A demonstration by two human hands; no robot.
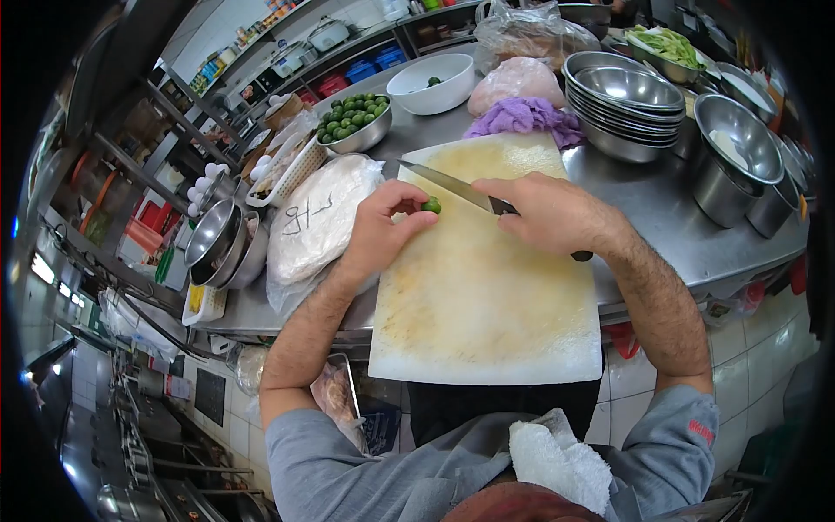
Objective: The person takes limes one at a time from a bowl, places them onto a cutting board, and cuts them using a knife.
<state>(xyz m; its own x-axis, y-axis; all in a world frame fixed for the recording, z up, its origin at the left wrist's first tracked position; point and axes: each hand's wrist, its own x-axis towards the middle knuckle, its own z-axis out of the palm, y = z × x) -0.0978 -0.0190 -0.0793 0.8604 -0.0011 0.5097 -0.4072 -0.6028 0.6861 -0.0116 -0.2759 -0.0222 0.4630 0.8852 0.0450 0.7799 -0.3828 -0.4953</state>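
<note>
A worn cutting board [487,296] lies in front of me, its near edge reaching past the steel counter. My left hand [391,216] rests near the board's left edge, thumb and fingers closed around a small green lime [431,204]. In my right hand [557,213] is a kitchen knife [457,188], gripped by its black handle. The blade points to the upper left, just above the lime and apart from it. Behind the board, to the left, stands a steel bowl full of limes [352,120]. Next to it is a white bowl [432,84] with a little green fruit inside.
A purple cloth [526,120] touches the board's far edge. Stacked steel bowls [624,104] stand at the right, with more steel containers [726,187] beyond. A white bag with black writing [317,217] sits left of the board, near nested bowls [222,239].
</note>
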